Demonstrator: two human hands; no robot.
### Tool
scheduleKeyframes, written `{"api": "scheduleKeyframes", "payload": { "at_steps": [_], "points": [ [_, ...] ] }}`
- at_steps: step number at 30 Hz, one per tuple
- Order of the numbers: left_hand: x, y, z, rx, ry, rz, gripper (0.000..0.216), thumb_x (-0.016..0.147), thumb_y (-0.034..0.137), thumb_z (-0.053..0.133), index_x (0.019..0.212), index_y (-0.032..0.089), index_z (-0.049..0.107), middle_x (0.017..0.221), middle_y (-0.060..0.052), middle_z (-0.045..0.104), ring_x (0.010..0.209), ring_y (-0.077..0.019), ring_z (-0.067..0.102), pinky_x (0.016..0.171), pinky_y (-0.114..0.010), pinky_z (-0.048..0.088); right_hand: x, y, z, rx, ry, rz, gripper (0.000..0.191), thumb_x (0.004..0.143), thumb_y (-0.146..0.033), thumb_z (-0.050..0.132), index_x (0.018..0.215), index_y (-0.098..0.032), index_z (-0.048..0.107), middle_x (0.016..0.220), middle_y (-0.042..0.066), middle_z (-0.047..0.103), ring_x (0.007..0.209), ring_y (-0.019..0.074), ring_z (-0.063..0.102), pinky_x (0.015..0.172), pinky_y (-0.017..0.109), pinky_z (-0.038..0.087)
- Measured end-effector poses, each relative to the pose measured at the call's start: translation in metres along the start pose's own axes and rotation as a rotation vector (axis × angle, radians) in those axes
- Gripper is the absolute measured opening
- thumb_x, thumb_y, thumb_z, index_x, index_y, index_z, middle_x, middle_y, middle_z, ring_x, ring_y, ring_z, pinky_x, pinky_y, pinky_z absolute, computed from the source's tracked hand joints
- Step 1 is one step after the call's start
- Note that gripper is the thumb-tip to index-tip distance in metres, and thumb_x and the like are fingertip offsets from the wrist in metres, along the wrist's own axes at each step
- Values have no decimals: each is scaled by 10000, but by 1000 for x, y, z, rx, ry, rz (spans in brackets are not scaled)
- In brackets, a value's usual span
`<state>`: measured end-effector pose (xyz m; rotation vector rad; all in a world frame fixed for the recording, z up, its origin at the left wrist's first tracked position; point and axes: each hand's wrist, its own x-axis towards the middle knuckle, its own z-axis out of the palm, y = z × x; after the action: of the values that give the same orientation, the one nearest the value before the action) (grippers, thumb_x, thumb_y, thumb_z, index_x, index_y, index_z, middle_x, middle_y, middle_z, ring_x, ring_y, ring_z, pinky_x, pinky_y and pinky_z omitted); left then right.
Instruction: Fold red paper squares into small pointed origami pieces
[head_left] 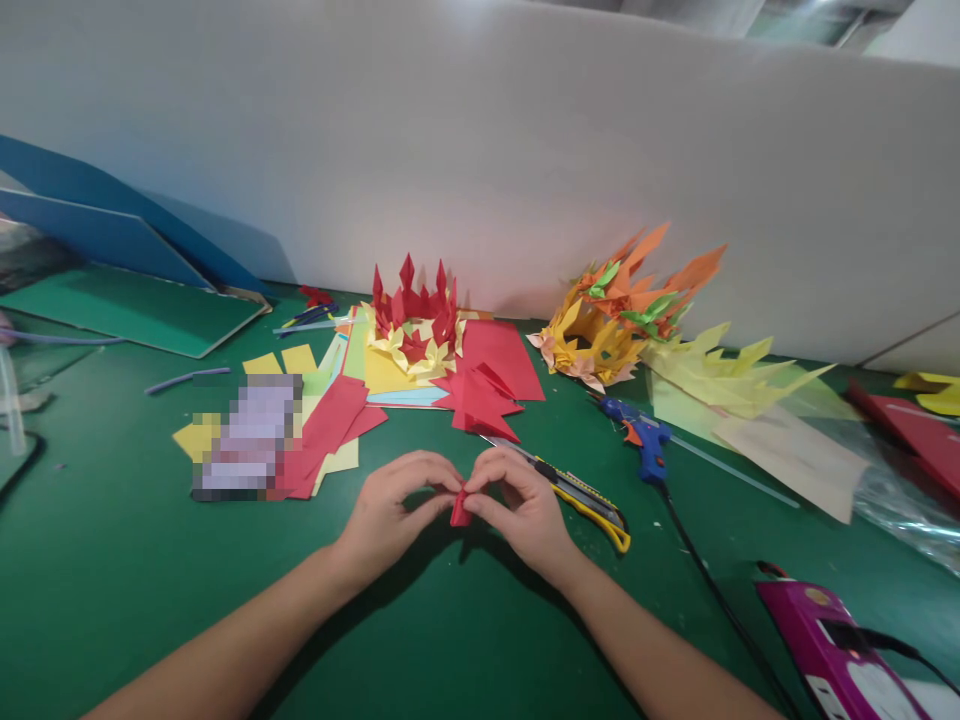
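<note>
A small folded piece of red paper (460,512) is pinched between both hands above the green table (420,640). My left hand (401,505) grips its left side with thumb and fingertips. From the right, my right hand (521,510) pinches the same piece, its fingers curled and partly hiding the top. Just beyond my right hand lies a yellow and black utility knife (585,502). Pointed folded red paper shapes (484,402) rest behind the hands. Red paper rectangles (330,435) lie to the left, next to a blurred-out phone (251,435).
A red and yellow paper crown (412,320) stands on stacked sheets. Orange and yellow paper crowns (615,320) are at back right. A blue glue gun (641,440) with a cord lies right, near a magenta power strip (832,640). Blue and green boards (142,300) lean at left.
</note>
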<state>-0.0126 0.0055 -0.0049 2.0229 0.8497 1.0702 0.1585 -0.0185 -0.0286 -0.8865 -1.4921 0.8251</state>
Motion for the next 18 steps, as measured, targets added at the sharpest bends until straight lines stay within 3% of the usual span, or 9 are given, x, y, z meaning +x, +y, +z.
{"api": "scheduleKeyframes", "payload": {
  "at_steps": [9,18],
  "points": [
    [1,-4,-5,51,-64,94,128,798,262,605,695,225,670,744,-45,705,666,-148,641,635,-265,517,-1,-2,-1,153,-107,68,154,764,-353,684,731,-205,658,760,25,588,731,152,583,699,298,501],
    [-2,-3,-3,107,-45,198,128,833,229,560,715,216,611,743,-41,676,695,-147,632,633,-262,508,-1,-5,-1,199,-143,67,199,765,-386,681,706,-203,630,755,24,580,737,150,579,705,296,504]
  ]
}}
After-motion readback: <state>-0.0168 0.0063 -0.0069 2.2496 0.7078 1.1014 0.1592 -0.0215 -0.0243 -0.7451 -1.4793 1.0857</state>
